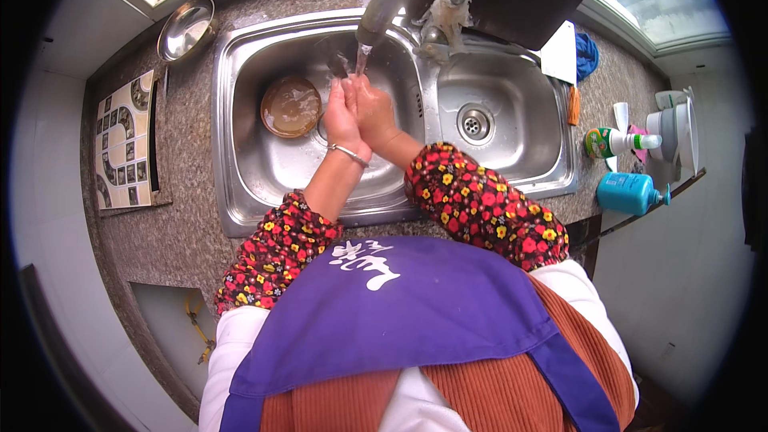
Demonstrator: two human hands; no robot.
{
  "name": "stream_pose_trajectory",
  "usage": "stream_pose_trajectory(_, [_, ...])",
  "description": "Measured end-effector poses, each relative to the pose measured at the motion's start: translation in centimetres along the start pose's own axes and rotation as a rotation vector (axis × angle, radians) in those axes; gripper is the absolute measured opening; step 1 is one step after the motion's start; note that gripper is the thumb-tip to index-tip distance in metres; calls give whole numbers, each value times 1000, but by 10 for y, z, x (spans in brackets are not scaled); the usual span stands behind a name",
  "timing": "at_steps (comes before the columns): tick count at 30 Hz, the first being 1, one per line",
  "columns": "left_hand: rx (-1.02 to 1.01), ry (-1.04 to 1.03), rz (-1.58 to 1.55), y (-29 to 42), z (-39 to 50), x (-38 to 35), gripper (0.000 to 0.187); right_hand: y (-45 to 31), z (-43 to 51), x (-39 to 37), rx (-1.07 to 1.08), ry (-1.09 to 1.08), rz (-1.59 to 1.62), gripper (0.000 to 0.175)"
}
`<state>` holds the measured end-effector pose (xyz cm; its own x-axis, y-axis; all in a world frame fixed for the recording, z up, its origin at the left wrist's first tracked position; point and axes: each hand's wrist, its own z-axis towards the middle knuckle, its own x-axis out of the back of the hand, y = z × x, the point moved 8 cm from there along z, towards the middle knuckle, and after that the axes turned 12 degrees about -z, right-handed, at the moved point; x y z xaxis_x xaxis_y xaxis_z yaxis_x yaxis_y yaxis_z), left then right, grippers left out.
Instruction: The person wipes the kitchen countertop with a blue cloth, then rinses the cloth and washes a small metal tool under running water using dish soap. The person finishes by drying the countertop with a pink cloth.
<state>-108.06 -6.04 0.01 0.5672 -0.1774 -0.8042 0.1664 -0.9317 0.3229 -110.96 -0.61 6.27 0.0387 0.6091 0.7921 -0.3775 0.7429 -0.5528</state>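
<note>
My left hand [342, 117], with a bangle on its wrist, and my right hand [376, 109] are pressed together over the large steel sink basin [255, 162]. Water [362, 61] runs from the faucet [373, 23] onto the fingertips. Just beyond the fingers, a dark blurred shape shows against the basin wall; I cannot tell whether it is an object in my hands or a reflection. Left of my hands, a brown bowl [264, 109] containing cloudy liquid sits on the basin floor, apart from them. The space between my palms is hidden.
To the right is a smaller basin [513, 159] with a drain [475, 124]. Beyond it lie an orange handle [574, 106], a blue cloth [588, 59], a green-and-white bottle [606, 143], a blue pump bottle [624, 193] and stacked bowls [666, 132]. A metal dish [187, 30] stands at the back left.
</note>
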Motion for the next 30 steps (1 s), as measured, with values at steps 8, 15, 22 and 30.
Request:
stream_pose_trajectory(8, [-108,55,395,18,-2,-9,31,-5,-3,-8,198,-386,254,32])
stream_pose_trajectory(15, [263,-60,596,11,12,-14,27,17,-1,13,-132,-773,551,41])
stream_pose_trajectory(22, [172,-282,399,19,26,-27,39,31,5,0,-302,-524,899,30])
stream_pose_trajectory(30, [458,-249,346,5,36,17,38,-3,-6,43,74,-331,113,15])
